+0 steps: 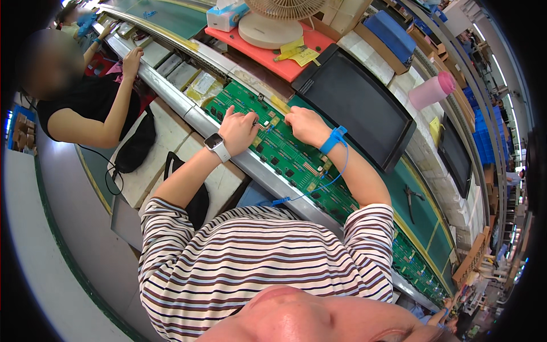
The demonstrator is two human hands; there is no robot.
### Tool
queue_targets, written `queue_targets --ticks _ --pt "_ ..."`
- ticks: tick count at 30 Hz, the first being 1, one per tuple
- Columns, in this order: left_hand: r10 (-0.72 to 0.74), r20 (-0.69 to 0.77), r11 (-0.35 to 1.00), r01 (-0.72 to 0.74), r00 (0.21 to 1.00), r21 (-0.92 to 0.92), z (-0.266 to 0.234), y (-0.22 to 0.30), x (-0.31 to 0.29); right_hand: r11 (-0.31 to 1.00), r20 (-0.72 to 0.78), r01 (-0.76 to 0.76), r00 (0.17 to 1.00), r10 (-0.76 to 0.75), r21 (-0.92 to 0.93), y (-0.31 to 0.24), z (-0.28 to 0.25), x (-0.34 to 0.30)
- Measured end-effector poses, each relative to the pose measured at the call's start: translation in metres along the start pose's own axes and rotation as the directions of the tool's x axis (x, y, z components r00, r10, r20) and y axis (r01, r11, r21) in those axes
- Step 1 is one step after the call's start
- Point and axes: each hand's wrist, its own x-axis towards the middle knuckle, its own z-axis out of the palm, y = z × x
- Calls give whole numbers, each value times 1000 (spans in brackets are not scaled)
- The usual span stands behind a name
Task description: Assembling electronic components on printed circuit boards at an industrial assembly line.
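Both my hands are over a long green circuit board (288, 149) on the conveyor line, which carries many small parts. My left hand (238, 131), with a watch (215, 143) on its wrist, is above the left part of the board. Its fingers are bent in a pinch near small dark and metallic parts; what they hold is too small to name. Toward the board's far edge is my right hand (307, 126), its fingers pressed together beside a yellow strip (280, 105). Whatever lies between those fingertips is hidden. A blue wrist strap (334, 140) with a coiled cord circles my right wrist.
Beyond the board stand a dark monitor (356, 100), a fan (270, 29) on a red board (225, 39), and a pink bottle (432, 91). Pliers (411, 202) lie at the right. A metal rail (196, 117) edges the line. A co-worker (85, 108) works at the left.
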Motion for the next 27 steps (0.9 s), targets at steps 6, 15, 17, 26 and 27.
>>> queue_targets --ticks 6,15,17,26,27 --pt "13 8 1000 -13 1000 11 1 0 1 999 -59 36 998 -35 18 3 5 -4" --pt "-92 -133 960 53 987 -274 -22 8 12 974 -350 158 932 -92 165 -18 -9 -5" --pt "-191 -114 715 59 975 -697 -15 18 19 919 -466 235 882 -66 315 -34 -17 -4" --pt "-51 -52 638 -8 997 -770 7 -10 33 769 -556 265 819 139 582 -26 17 43" --pt "-107 30 464 77 994 -882 6 -1 38 737 -513 195 826 232 647 -27 15 38"
